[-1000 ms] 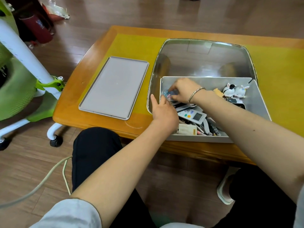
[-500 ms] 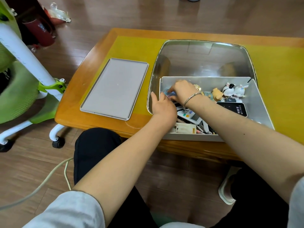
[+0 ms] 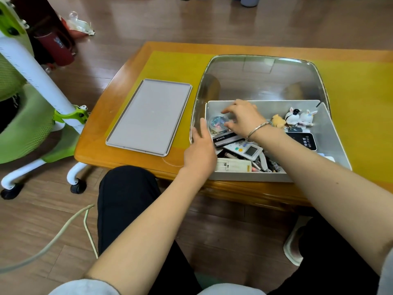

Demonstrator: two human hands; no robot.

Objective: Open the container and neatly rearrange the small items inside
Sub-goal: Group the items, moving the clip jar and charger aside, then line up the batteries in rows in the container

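While left hand rests flat, fingers straight, on container rim, "BENTE" is read on black bar; right hand is spread, gripping nothing.

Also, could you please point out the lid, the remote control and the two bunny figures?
lid (image 3: 148,117): head view, middle of its flat top.
remote control (image 3: 246,150): head view, its button face.
bunny figures (image 3: 299,118): head view, between their heads.

A single head-worn camera is looking forward and steeply down from close above the person's lap, taking in the near edge of the orange-brown wooden counter and surrounding wood-plank floor.
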